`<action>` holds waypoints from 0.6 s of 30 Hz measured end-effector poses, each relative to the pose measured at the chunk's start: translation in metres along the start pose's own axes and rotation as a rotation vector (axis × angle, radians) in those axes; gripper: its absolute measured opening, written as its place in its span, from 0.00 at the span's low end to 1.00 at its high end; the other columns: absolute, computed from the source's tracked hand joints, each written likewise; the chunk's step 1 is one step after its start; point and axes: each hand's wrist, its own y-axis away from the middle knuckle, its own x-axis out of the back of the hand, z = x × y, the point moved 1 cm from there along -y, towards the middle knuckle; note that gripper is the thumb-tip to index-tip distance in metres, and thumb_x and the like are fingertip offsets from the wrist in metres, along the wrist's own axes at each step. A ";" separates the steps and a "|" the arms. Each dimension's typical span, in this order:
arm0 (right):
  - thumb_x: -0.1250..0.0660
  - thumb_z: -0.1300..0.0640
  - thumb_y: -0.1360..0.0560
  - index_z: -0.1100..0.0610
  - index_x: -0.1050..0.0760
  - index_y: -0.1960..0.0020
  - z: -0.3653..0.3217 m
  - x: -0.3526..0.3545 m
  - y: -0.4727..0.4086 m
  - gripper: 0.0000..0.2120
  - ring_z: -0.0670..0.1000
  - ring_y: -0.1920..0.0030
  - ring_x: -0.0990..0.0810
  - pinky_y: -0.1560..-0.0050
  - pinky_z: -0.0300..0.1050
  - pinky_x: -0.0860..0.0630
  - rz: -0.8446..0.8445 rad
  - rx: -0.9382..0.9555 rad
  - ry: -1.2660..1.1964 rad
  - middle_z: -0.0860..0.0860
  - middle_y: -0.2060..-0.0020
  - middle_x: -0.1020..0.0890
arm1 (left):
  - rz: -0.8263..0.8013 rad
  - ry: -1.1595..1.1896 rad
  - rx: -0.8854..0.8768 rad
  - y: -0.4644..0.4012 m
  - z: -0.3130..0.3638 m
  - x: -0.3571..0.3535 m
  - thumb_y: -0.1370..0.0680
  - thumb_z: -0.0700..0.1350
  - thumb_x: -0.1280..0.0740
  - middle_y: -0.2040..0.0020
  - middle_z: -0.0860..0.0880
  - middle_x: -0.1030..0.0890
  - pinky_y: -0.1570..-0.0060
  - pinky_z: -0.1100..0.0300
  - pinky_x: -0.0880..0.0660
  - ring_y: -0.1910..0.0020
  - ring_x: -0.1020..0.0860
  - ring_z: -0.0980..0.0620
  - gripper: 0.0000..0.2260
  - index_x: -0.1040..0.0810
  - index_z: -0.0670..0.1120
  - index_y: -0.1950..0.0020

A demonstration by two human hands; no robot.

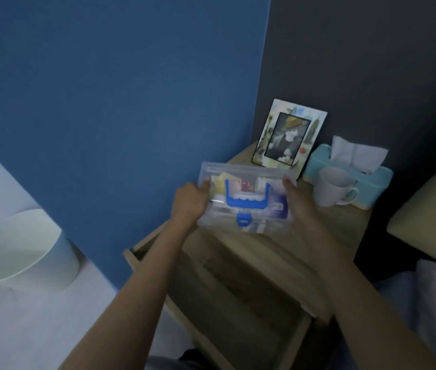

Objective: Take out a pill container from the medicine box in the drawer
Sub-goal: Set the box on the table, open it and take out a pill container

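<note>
A clear plastic medicine box (246, 209) with a blue handle and blue latch is held in the air over the wooden nightstand top (345, 225). My left hand (191, 201) grips its left end and my right hand (298, 198) grips its right end. The lid is closed. Through the lid I see several packets and small items, blurred; I cannot pick out a pill container. Below the box, the wooden drawer (238, 303) stands pulled open.
On the nightstand behind the box stand a picture frame (287, 137), a white mug (331, 186) and a teal tissue box (350, 177). A white bin (24, 252) sits on the floor at left. A bed edge (430, 217) is at right. A blue wall is behind.
</note>
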 end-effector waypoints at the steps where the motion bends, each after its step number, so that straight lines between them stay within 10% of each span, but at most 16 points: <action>1: 0.42 0.43 0.21 0.63 0.32 0.30 0.000 0.003 -0.013 0.28 0.59 0.37 0.24 0.42 0.45 0.27 -0.002 0.015 -0.005 0.60 0.32 0.26 | -0.012 0.009 -0.001 -0.005 0.000 -0.012 0.19 0.57 0.46 0.44 0.32 0.21 0.49 0.53 0.30 0.44 0.23 0.36 0.28 0.22 0.31 0.48; 5: 0.40 0.45 0.21 0.63 0.29 0.33 0.008 0.007 -0.058 0.25 0.60 0.42 0.21 0.38 0.56 0.25 -0.013 -0.010 0.006 0.59 0.38 0.22 | -0.013 0.007 0.007 -0.030 -0.003 -0.048 0.19 0.59 0.46 0.47 0.35 0.19 0.56 0.58 0.35 0.48 0.22 0.39 0.28 0.22 0.34 0.50; 11: 0.39 0.46 0.22 0.51 0.25 0.59 0.011 0.000 -0.087 0.12 0.40 0.68 0.18 0.67 0.33 0.24 0.021 0.016 0.058 0.48 0.60 0.19 | -0.014 0.015 0.022 -0.058 -0.009 -0.058 0.21 0.61 0.44 0.68 0.46 0.27 0.73 0.59 0.39 0.71 0.30 0.51 0.24 0.32 0.44 0.68; 18: 0.39 0.42 0.22 0.60 0.22 0.51 0.014 -0.003 -0.101 0.20 0.59 0.51 0.18 0.45 0.53 0.23 0.025 0.036 0.132 0.61 0.48 0.17 | 0.013 0.158 0.054 -0.058 -0.004 -0.058 0.22 0.58 0.38 0.66 0.45 0.23 0.60 0.58 0.31 0.61 0.24 0.46 0.20 0.30 0.47 0.68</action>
